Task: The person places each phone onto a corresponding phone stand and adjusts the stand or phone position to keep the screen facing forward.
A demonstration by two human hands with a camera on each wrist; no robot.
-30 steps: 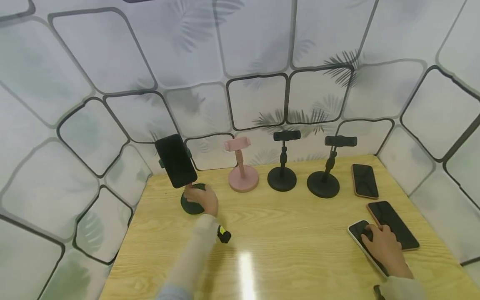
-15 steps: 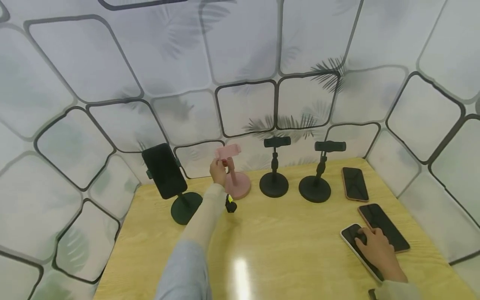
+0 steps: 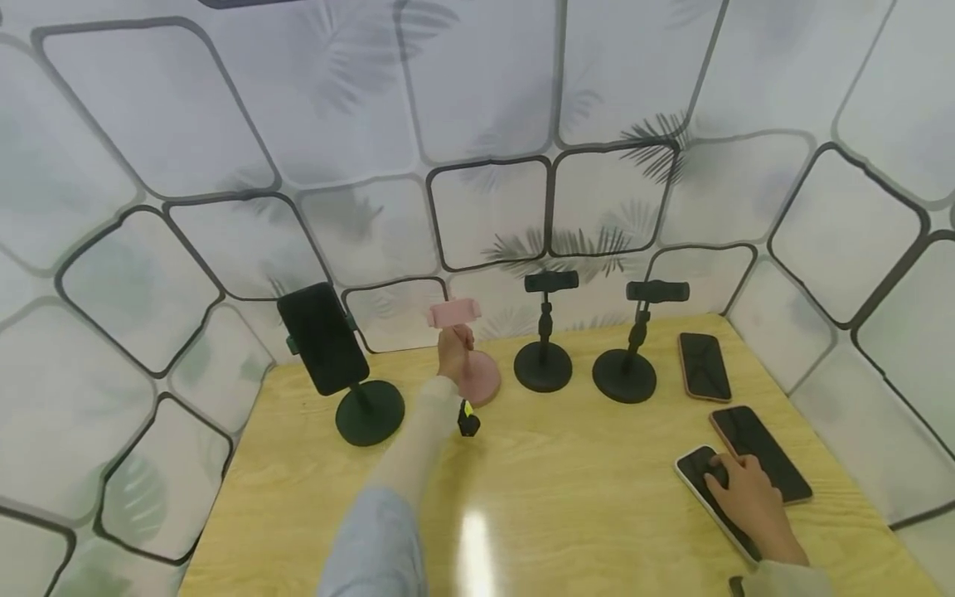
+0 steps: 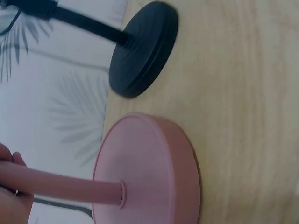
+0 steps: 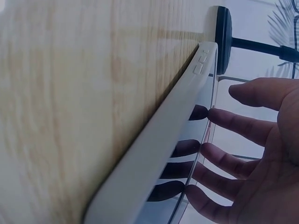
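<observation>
My left hand (image 3: 453, 352) grips the pole of a pink phone stand (image 3: 481, 380) just under its clamp. Fingers wrap that pole at the edge of the left wrist view, where the round pink base (image 4: 140, 168) stands on the table. At the front right my right hand (image 3: 753, 502) rests its fingertips on the dark screen of a white-edged phone (image 3: 695, 464). The right wrist view shows its fingers slightly bent, the thumb raised off the glass, and the phone's white side (image 5: 154, 140) flat on the wood.
Left of the pink stand, a dark green stand (image 3: 370, 413) bears a black phone (image 3: 323, 338). Two black stands (image 3: 543, 366) (image 3: 625, 376) stand to its right, their clamps holding nothing. Two more phones (image 3: 705, 366) (image 3: 761, 452) lie at the right. A patterned curtain (image 3: 492, 99) surrounds the table.
My left hand has left the green stand and moved right to the pink stand, first near its clamp, now around its pole. The pink clamp has tipped slightly. My right hand stays on the phone.
</observation>
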